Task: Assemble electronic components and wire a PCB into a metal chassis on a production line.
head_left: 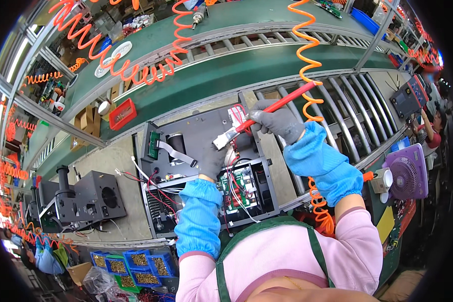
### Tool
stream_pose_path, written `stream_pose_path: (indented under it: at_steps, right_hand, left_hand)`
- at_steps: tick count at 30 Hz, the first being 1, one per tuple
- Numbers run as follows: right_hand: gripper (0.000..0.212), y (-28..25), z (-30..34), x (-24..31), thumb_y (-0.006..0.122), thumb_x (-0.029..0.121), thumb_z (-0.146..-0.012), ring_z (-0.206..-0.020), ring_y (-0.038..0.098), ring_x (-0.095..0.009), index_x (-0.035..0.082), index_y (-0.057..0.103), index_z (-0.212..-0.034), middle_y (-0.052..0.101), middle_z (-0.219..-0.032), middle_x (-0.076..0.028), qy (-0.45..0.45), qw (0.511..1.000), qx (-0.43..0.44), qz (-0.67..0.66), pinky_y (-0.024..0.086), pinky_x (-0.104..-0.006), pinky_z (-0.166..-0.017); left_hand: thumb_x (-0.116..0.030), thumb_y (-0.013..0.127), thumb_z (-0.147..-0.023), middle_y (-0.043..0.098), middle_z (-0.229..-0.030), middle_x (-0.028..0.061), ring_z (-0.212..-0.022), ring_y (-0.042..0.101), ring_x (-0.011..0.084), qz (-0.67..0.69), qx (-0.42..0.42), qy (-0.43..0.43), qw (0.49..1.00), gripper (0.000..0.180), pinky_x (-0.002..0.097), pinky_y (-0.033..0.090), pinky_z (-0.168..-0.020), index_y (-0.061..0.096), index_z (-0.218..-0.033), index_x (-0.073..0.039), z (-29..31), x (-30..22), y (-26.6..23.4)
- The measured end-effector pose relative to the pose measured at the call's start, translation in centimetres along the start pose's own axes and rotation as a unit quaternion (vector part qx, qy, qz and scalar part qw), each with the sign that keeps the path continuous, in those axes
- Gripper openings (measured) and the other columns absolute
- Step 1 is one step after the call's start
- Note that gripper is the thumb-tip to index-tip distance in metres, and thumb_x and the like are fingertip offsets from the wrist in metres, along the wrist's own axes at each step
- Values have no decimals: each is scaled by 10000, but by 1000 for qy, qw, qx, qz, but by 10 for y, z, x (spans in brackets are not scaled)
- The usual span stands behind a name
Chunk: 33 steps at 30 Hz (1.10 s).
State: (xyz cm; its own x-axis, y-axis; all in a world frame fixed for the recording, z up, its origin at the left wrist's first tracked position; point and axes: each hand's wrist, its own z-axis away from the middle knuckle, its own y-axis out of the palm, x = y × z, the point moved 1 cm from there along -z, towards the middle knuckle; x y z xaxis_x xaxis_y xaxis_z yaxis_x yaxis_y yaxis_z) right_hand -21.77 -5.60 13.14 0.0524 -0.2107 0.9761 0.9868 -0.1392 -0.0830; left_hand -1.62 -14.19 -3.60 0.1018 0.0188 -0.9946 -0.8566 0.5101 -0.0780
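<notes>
My right hand [282,123], in a grey glove, is closed around a long red-handled brush [282,102]. The brush slants down to the left, its pale flat end over an open dark metal chassis [196,121]. Next to that pale end is my left hand [211,160], also grey-gloved, low over the chassis; its fingers blend into the dark panel, so their grip is unclear. Inside the chassis are a green circuit board [237,187], a black cylinder [176,147], a grey ribbon cable [177,154] and red and white wires.
Another dark metal housing [98,196] stands left on the bench. Blue bins [146,278] of small brass-coloured parts sit at the lower left. A roller conveyor [355,108] runs to the right, below a coiled orange hose [307,50]. A red tray [122,115] and purple fan [407,171] flank the work.
</notes>
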Motion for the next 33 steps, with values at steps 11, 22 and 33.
stream_pose_path:
  at_steps: [11,22,33]
  right_hand:
    - [172,7,2,18,628,234,-885,-625,574,-70,73,661,-937,632,-730,-10,-4,996,35,87,461,-229,-545]
    - [162,-21,17,21,627,228,-877,-623,567,-71,74,676,-886,616,-696,-3,-25,998,-27,43,463,-230,-545]
    - [130,-45,17,-8,624,174,-885,-582,567,-91,55,632,-939,632,-740,-43,-28,999,-43,2,471,-232,-510]
  left_hand:
    - [-43,659,-869,673,-1017,47,-891,632,131,-32,2,1,999,287,277,509,-774,615,-1150,-3,-6,13,-2]
    - [-37,694,-840,693,-1007,55,-871,657,139,-47,-14,32,998,256,282,524,-774,657,-1091,2,0,-5,0]
    - [-27,705,-810,680,-976,75,-871,639,138,-15,-2,12,1000,280,285,513,-768,629,-1079,-5,2,-7,0]
